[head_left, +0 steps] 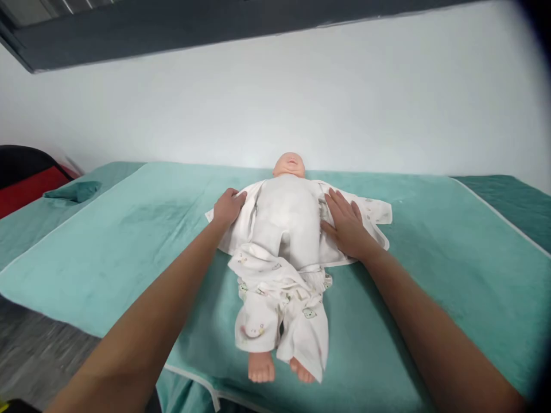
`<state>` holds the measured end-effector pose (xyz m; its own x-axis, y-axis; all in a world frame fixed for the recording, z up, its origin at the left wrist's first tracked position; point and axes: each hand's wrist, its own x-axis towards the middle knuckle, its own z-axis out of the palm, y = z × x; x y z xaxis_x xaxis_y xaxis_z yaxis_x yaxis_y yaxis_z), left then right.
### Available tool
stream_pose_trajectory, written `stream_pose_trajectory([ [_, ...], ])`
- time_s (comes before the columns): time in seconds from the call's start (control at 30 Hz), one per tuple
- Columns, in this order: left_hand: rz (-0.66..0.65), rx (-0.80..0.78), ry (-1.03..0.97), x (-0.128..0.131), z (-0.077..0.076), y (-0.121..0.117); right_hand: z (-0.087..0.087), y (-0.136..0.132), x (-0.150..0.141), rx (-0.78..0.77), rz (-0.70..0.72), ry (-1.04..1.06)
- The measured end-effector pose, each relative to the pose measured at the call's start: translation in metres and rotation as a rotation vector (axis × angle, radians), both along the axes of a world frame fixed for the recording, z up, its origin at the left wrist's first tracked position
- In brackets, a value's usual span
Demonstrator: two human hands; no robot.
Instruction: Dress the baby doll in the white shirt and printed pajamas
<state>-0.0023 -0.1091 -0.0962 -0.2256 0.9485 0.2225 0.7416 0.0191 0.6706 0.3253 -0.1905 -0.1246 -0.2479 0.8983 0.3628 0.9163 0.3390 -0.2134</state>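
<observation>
A baby doll [289,223] lies on its back on a teal towel [142,241], head toward the wall, bare feet toward me. It wears white printed trousers [279,312], and an open white printed top [370,213] is spread under its torso. My left hand [228,207] has its fingers curled on the top's left flap beside the doll's side. Spread fingers of my right hand [344,225] lie flat on the right flap, against the doll's hip.
The towel covers a table with a darker green sheet [508,201] at the right. A folded green cloth [73,191] lies at the far left, near something red and black [26,178]. A white wall stands behind. Grey floor shows at the lower left.
</observation>
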Motion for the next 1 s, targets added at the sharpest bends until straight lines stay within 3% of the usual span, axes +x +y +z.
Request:
stream_pose_trajectory([
  [0.1,0.021,0.093,-0.012,-0.001,-0.004,0.003,-0.003,0.003,0.002,0.014,-0.019,0.029],
  [0.27,0.259,0.181,-0.049,-0.009,-0.010,0.010,-0.007,0.005,0.006,0.027,-0.009,0.004],
  [0.37,0.299,0.213,-0.090,-0.014,-0.012,0.016,-0.008,0.005,0.006,0.028,0.010,-0.017],
  [0.57,0.043,0.603,0.056,0.003,-0.007,-0.006,-0.006,0.006,0.007,0.013,-0.020,0.019],
  [0.67,-0.167,0.657,0.128,0.023,-0.002,-0.027,-0.007,0.007,0.008,0.002,-0.046,0.029],
  [0.73,-0.268,0.651,0.154,0.034,-0.003,-0.037,-0.009,0.007,0.008,0.002,-0.055,0.005],
  [0.83,-0.301,0.595,0.125,0.040,-0.008,-0.047,-0.012,0.005,0.008,0.006,-0.066,-0.038],
  [1.0,-0.361,0.292,0.179,0.027,-0.022,-0.073,-0.014,-0.008,0.007,-0.027,-0.079,-0.059],
])
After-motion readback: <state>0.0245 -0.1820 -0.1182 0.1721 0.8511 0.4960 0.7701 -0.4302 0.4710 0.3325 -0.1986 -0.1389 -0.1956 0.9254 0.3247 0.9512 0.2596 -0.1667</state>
